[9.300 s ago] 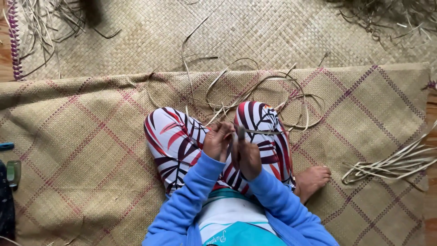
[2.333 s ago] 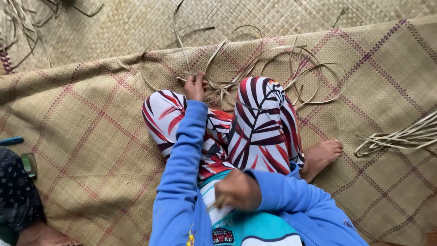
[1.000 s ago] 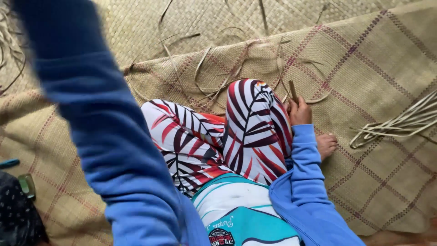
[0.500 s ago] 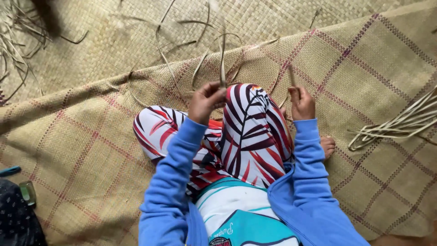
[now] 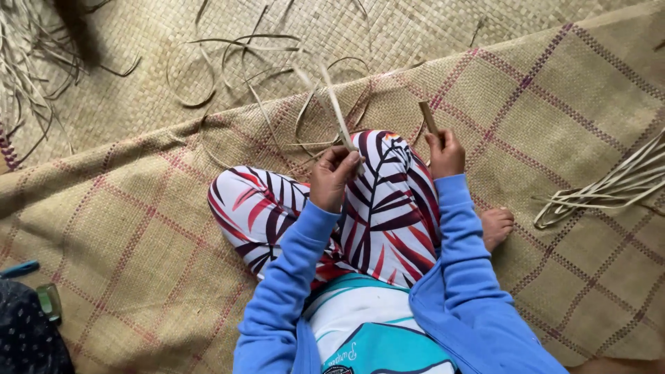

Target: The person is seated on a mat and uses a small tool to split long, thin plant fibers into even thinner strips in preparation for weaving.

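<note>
While my left hand (image 5: 334, 174) pinches a leaf strip (image 5: 337, 111) above the knee (image 5: 388, 149) | right hand (image 5: 445, 152) grips a stick (image 5: 429, 118) beside the knee | risk: strip may kink or slip if pulled askew.

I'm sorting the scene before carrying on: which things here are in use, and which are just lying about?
In use:
- left hand, grip shut on a pale leaf strip
- right hand, grip shut on a short brown stick

Lying about:
- bundle of pale strips
- loose curled strips
- checked woven mat
- blue tool
</note>
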